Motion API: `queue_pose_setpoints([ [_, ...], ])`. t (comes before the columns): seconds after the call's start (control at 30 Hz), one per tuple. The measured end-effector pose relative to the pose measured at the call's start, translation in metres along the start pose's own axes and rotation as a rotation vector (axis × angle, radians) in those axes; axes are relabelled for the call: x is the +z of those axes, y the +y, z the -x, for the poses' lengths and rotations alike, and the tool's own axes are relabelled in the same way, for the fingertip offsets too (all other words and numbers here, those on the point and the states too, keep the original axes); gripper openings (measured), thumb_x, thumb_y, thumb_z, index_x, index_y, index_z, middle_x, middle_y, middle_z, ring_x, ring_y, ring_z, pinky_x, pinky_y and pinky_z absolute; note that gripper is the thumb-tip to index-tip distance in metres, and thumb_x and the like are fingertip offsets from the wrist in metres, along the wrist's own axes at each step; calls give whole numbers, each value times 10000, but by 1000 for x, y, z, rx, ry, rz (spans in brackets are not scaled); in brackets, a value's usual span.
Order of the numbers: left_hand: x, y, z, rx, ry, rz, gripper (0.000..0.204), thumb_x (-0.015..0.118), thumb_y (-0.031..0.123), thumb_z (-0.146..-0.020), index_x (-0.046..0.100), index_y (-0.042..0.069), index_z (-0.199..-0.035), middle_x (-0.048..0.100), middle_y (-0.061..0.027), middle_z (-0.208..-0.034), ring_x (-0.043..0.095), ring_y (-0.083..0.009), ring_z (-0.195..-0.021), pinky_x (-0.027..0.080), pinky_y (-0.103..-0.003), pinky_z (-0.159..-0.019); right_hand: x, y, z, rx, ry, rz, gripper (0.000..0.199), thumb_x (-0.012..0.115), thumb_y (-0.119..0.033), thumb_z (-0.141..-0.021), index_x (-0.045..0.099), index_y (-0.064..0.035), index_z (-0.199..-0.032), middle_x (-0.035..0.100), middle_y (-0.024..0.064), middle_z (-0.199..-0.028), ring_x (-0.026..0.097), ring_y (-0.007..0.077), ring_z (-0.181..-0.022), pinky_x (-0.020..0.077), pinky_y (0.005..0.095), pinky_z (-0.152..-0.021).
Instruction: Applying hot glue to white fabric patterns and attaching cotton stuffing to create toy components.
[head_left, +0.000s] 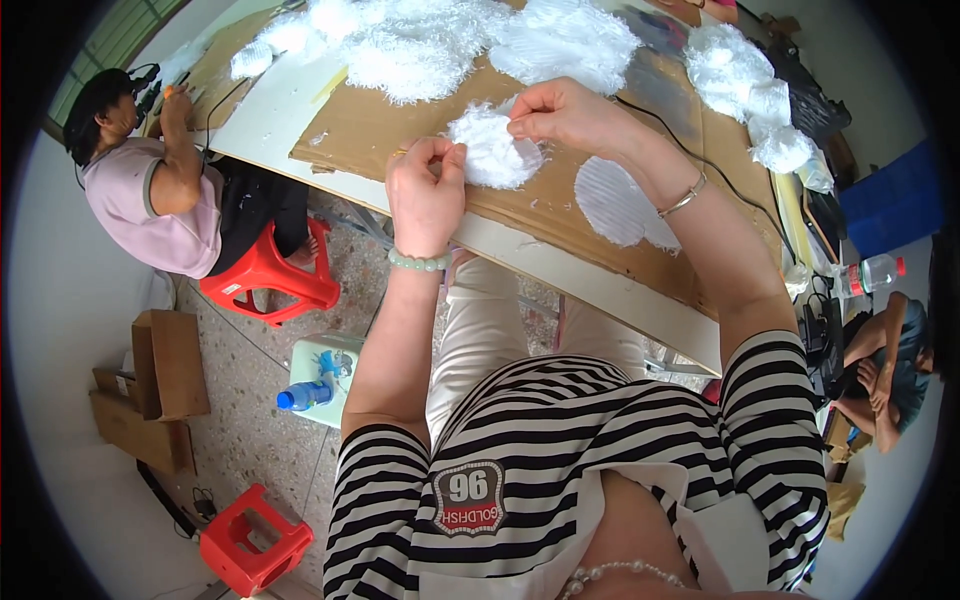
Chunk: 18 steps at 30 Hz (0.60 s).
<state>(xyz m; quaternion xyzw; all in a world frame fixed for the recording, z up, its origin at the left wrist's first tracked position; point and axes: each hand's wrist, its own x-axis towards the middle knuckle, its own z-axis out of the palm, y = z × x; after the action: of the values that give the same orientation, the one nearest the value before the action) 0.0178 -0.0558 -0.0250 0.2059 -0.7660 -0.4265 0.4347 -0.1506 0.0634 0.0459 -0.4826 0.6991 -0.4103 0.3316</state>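
Observation:
A white, fluffy, fringed piece (490, 152) lies on the brown cardboard between my hands. My left hand (428, 192) is closed, its thumb and forefinger pinching the left edge of that piece. With its thumb and fingers pressed together, my right hand (572, 118) grips the piece at its upper right edge. Under my right forearm rests a flat, ribbed white oval piece (622, 203), partly covered by the arm. Farther back are large heaps of the same fluffy white material (410, 50).
Cardboard sheets (350, 130) cover the white table. A black cable (725, 172) crosses its right side, near more white bundles (770, 105) and a clear bottle (872, 275). One person (150, 190) sits at left on a red stool (270, 275); another (890, 370) is at right.

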Motion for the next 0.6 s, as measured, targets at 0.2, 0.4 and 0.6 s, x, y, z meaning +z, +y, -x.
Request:
queue_pose_setpoints([
  [0.2,-21,-6,4,-32,77,-187,61,662,76,-756,636,20,-758,620,-130,-721,567,-318,-696,451,-388,-708,-19,13,3,17,75,-220,150,647,-137,-865,656,-18,-956,646,12,-852,564,85,-765,464,233,-703],
  [0.4,-17,35,6,565,223,-261,131,694,69,-709,634,37,-822,627,-118,-792,565,-317,-762,444,-395,-741,-18,16,6,21,2,-512,170,642,-159,-875,649,-25,-980,623,26,-872,558,108,-775,466,254,-720],
  [0.6,8,31,5,501,-95,-278,187,718,114,-703,673,37,-868,660,-113,-864,602,-313,-821,464,-396,-745,-15,20,2,-35,-29,-581,191,571,-148,-909,614,-2,-1025,637,42,-910,585,121,-820,475,270,-757],
])
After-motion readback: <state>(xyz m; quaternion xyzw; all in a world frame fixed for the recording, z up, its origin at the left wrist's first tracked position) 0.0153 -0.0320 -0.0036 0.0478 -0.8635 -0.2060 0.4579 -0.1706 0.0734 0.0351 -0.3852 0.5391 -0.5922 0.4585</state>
